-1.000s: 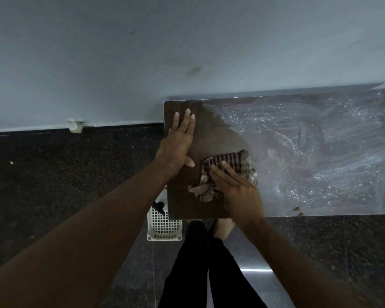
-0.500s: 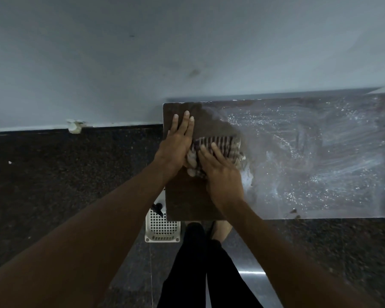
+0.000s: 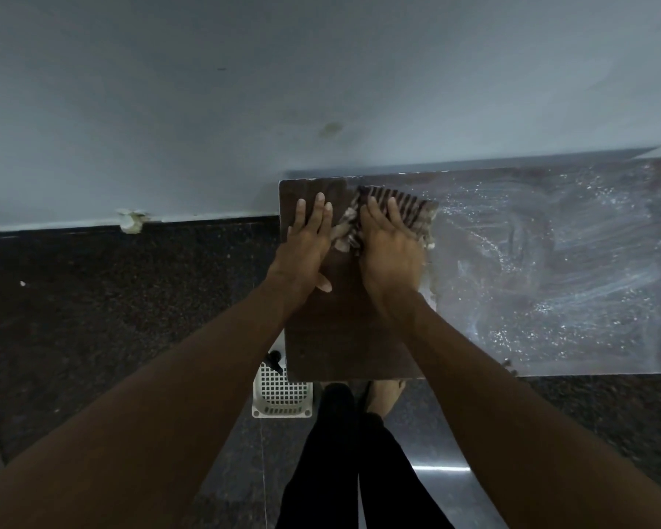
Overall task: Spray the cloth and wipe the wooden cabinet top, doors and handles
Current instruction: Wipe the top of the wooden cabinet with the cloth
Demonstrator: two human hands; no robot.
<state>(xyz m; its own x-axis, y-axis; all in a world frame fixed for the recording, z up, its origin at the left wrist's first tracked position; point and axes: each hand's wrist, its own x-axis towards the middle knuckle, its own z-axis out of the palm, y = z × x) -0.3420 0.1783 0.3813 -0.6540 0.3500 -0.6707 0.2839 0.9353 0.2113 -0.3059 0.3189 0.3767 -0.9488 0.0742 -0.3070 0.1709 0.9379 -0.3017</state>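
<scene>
I look down on the wooden cabinet top [image 3: 550, 269]. Its left strip is dark and wiped, the rest is covered in white smears and droplets. A striped cloth [image 3: 405, 213] lies near the back left corner. My right hand [image 3: 392, 250] presses flat on the cloth with straight fingers. My left hand [image 3: 306, 246] rests flat on the bare wood just left of the cloth, fingers straight and pointing at the wall. The doors and handles are hidden below the top.
A white perforated basket [image 3: 281, 395] stands on the dark speckled floor [image 3: 111, 318] by the cabinet's front left corner, with a black nozzle [image 3: 273, 358] poking up beside it. The pale wall [image 3: 245, 89] runs directly behind the cabinet. My legs [image 3: 359, 452] stand at the front edge.
My right hand has pushed the cloth from the middle of the left strip back toward the wall. My left hand has stayed in place.
</scene>
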